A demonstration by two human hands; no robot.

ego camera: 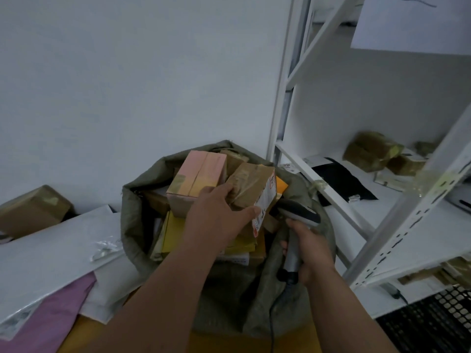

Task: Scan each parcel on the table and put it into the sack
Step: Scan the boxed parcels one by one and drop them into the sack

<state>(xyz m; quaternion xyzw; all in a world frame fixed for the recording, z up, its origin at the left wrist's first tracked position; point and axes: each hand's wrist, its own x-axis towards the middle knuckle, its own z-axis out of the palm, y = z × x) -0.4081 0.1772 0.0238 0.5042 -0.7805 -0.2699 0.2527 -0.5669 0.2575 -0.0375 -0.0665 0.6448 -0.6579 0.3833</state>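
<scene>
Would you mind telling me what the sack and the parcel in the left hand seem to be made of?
The sack looks like soft, matte grey-green woven fabric; it slumps and creases. The parcel held by the left hand seems brown cardboard wrapped in glossy tape, judging by its wrinkled shine.

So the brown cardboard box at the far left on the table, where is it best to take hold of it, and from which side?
Grip the brown box across its two long side faces, coming from above: its taped top faces up, tilted, and nothing covers it.
</scene>
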